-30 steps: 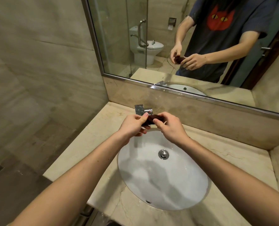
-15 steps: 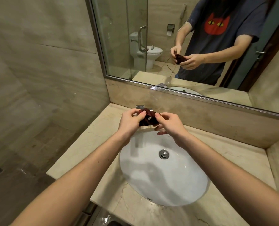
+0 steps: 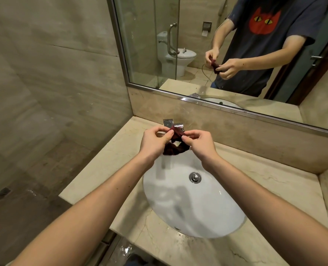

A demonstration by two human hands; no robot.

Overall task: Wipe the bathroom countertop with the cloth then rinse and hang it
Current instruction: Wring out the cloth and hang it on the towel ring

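While it was bunched tight a second ago, the cloth (image 3: 175, 144) is now being drawn apart above the sink (image 3: 194, 198), pinched by left hand (image 3: 155, 141) and right hand (image 3: 197, 144); the beige counter (image 3: 94, 169) is seemingly being left wet.

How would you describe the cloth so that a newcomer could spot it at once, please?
Find the white oval sink set in the beige countertop. Over its far rim, just in front of the chrome tap, the left hand and right hand pinch a small cloth. It is the only dark maroon thing there.
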